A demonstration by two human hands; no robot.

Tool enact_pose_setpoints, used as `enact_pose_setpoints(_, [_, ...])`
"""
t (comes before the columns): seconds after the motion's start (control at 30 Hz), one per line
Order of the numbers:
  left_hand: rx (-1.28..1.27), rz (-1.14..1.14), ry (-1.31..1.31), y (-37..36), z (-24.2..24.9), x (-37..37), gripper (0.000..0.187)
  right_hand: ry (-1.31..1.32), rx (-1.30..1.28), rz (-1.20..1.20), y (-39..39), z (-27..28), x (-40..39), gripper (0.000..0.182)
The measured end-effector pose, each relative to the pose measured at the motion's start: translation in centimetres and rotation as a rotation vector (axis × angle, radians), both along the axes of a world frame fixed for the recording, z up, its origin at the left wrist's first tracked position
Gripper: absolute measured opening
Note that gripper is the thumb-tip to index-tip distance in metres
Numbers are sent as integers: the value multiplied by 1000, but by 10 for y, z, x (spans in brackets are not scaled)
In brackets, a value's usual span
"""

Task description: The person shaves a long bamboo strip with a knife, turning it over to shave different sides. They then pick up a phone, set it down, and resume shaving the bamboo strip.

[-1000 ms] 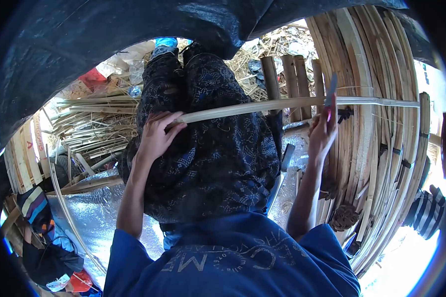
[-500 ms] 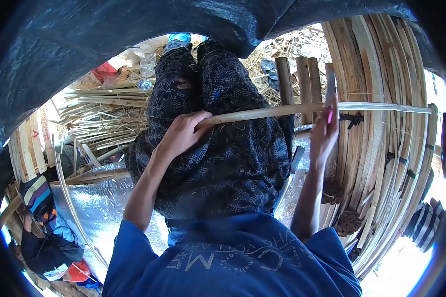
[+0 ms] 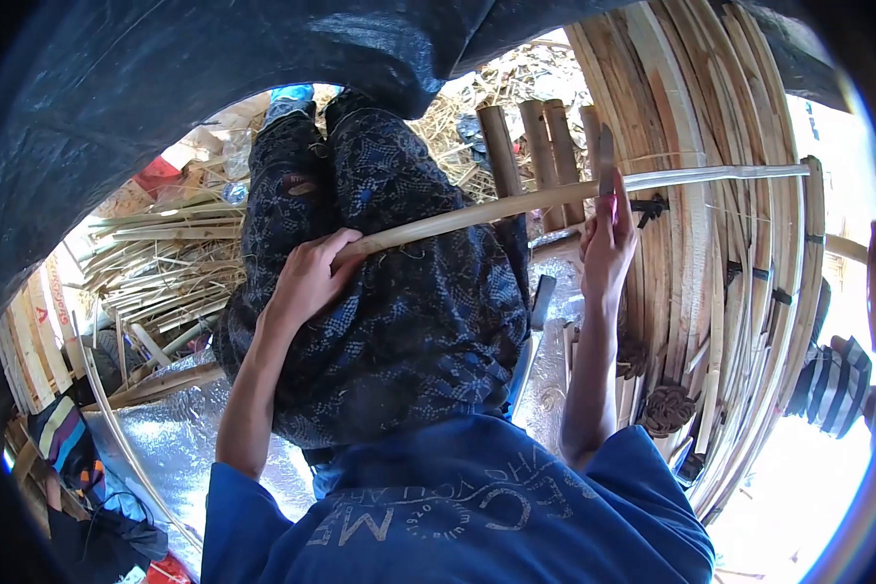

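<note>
My left hand (image 3: 310,277) grips the near end of a long pale bamboo strip (image 3: 516,204) that lies across my lap, over the dark patterned trousers (image 3: 399,292). The strip runs up and to the right, past my right hand. My right hand (image 3: 607,243) holds a knife upright, its blade (image 3: 605,156) pressed against the strip where the two cross. The far end of the strip reaches over the coiled bamboo on the right.
A large coil of bamboo strips (image 3: 740,292) fills the right side. Cut bamboo poles (image 3: 521,156) stand behind the strip. A heap of split bamboo (image 3: 165,253) lies on the left, with silver sheeting (image 3: 175,428) beneath. Another person's striped sleeve (image 3: 832,384) shows at far right.
The view has shifted, so hands and strip sit further left and the strip tilts more steeply. Both hands keep their grips; the knife stays against the strip.
</note>
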State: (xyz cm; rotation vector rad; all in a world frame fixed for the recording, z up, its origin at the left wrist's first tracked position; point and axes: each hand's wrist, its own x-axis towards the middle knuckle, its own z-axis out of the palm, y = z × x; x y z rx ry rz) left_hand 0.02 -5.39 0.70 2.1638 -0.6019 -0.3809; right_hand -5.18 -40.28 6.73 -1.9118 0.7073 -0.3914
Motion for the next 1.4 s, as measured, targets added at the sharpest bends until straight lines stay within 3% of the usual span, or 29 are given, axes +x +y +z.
enact_pose_setpoints(0.07, [18,-11,20,-2,3,0,24,159,-89,-2,0,3,-5,44])
enact_pose_setpoints(0.13, [40,-22,42,-4,5,0,24,47,-240,57,3,-12,-8,46])
enact_pose_setpoints(0.37, [36,-29,35,-6,8,1,22,112,-246,20,1,6,-8,42])
enact_pose_setpoints(0.87, [130,-26,26,-9,4,-3,23,84,-400,88,1,-11,-6,41])
enact_pose_setpoints(1.2, [151,-45,4,-7,2,-1,25,94,-413,312,91,-30,-17,45])
enact_pose_setpoints(1.33, [145,-43,4,-6,2,-2,25,107,-436,301,57,-12,-7,44])
enact_pose_setpoints(1.4, [122,-29,30,-6,2,-2,25,79,-566,204,11,-7,1,40])
